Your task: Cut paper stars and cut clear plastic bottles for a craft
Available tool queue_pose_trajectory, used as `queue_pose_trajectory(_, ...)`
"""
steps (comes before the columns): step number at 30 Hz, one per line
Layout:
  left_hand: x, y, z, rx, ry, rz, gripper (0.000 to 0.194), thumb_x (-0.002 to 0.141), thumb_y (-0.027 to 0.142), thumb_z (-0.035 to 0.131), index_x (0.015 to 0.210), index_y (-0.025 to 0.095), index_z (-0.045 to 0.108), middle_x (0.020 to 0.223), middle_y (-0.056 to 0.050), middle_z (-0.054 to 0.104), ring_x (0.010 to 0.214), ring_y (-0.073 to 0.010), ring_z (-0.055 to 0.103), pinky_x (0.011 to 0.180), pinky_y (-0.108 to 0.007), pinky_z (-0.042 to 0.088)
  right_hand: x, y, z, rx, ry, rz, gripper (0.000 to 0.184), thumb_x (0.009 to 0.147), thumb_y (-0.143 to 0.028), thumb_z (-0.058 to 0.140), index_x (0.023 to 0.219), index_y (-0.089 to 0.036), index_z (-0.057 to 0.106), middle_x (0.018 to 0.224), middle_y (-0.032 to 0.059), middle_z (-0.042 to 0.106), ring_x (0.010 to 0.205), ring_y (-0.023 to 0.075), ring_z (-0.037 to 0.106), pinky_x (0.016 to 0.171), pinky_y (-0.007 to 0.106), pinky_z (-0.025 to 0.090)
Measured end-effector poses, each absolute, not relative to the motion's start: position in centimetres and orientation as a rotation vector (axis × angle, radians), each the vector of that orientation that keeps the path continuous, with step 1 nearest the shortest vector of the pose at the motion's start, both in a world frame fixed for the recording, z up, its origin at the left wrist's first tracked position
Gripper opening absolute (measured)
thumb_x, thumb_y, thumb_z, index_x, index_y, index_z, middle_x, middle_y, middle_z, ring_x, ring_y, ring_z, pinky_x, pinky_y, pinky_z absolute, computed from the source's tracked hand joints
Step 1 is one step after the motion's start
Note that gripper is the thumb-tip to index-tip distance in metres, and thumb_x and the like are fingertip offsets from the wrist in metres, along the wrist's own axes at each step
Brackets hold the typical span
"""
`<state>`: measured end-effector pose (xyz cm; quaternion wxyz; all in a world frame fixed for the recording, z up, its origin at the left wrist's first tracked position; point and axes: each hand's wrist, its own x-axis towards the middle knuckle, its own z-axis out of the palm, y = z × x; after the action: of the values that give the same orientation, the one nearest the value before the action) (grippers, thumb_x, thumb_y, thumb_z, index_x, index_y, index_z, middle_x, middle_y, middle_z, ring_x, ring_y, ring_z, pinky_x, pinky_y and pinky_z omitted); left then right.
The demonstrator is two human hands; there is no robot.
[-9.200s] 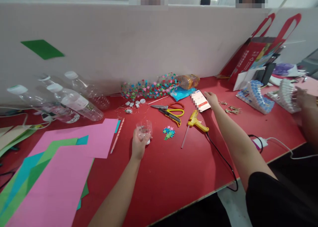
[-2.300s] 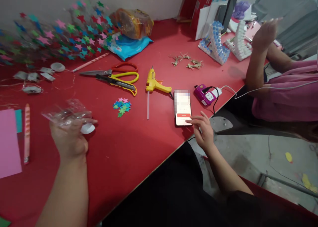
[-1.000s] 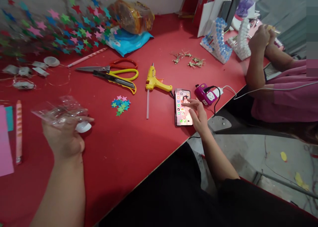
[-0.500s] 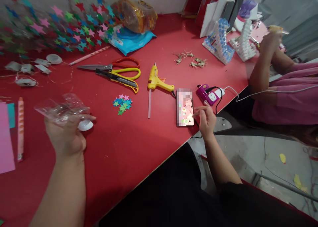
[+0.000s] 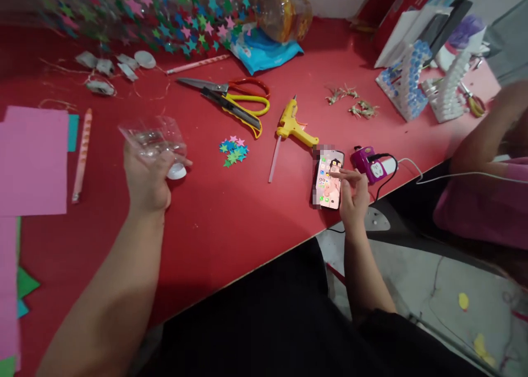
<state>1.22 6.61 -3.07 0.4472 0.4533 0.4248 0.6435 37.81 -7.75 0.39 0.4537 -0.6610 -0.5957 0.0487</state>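
My left hand (image 5: 149,187) is closed around a crinkled clear plastic bag (image 5: 154,138), holding it just above the red table. A round white piece (image 5: 176,171) shows at the bag's lower right; what else is in the bag I cannot make out. My right hand (image 5: 355,201) reaches over a lit phone (image 5: 328,195) near the table's front edge. Its pointing finger is stretched out over the screen, and the hand grips nothing. Between the hands lie a small pile of coloured paper stars (image 5: 234,151) and a yellow glue gun (image 5: 293,127) with a glue stick in it.
Scissors (image 5: 259,112) and a box cutter (image 5: 235,113) lie behind the stars. A purple plug adapter (image 5: 363,157) with cables sits beside the phone. Pink paper (image 5: 35,162) and a striped pencil (image 5: 83,151) lie at left. Another person's arm (image 5: 487,129) rests at the right.
The view has shifted left, so most things appear further right. My right pointing finger has moved further over the phone, whose screen now shows app icons. My left hand still holds the bag.
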Motion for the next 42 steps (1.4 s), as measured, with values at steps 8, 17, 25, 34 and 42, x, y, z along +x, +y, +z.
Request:
queue_pose_trajectory(8, 0.9, 7.0, -4.1, 1.159, 1.018, 1.622, 0.057, 0.061, 0.038, 0.087, 0.102, 0.019, 0.052, 0.086, -0.001, 0.063, 0.064, -0.0134, 0.064, 0.063, -0.039, 0.06, 37.8, -7.7, 0.3, -1.619, -1.559, 0.16, 0.011, 0.095, -0.024, 0.047, 0.105, -0.023, 0.051, 0.107, 0.0096, 0.072, 0.116, 0.0239, 0.062, 0.112, 0.057, 0.032)
queue_pose_trajectory(17, 1.2, 7.0, -3.5, 1.08, 1.023, 1.629, 0.062, 0.053, 0.036, 0.09, 0.1, 0.017, 0.054, 0.083, -0.003, 0.064, 0.064, -0.0167, 0.066, 0.045, -0.031, 0.056, 38.0, -7.6, 0.2, -1.676, -1.445, 0.074, 0.014, 0.095, -0.02, 0.043, 0.105, -0.022, 0.053, 0.106, 0.0083, 0.071, 0.114, 0.0222, 0.063, 0.112, 0.056, 0.031)
queue_pose_trajectory(25, 1.2, 7.0, -3.8, 1.13, 1.052, 1.606, 0.057, 0.057, 0.038, 0.086, 0.101, 0.018, 0.055, 0.084, -0.001, 0.064, 0.065, -0.0148, 0.066, 0.047, -0.029, 0.056, 38.6, -7.5, 0.0, -1.717, -1.429, 0.149, 0.01, 0.094, -0.018, 0.043, 0.1, -0.023, 0.049, 0.106, 0.0084, 0.073, 0.118, 0.0219, 0.061, 0.109, 0.053, 0.035)
queue_pose_trajectory(34, 1.1, 7.1, -3.8, 1.123, 1.015, 1.638, 0.064, 0.053, 0.04, 0.089, 0.101, 0.018, 0.053, 0.087, -0.002, 0.062, 0.064, -0.0155, 0.066, 0.043, -0.029, 0.055, 38.8, -7.6, 0.1, -1.684, -1.321, 0.107, 0.01, 0.093, -0.017, 0.044, 0.099, -0.024, 0.048, 0.106, 0.0079, 0.073, 0.119, 0.0221, 0.059, 0.102, 0.05, 0.043)
queue_pose_trajectory(42, 0.8, 7.4, -4.2, 1.118, 1.043, 1.632, 0.064, 0.051, 0.042, 0.09, 0.097, 0.021, 0.051, 0.086, 0.001, 0.062, 0.065, -0.0131, 0.065, 0.046, -0.027, 0.056, 39.1, -8.0, -0.2, -1.732, -1.373, 0.173, 0.016, 0.094, -0.019, 0.043, 0.105, -0.022, 0.054, 0.11, 0.0098, 0.069, 0.118, 0.0224, 0.059, 0.101, 0.048, 0.045)
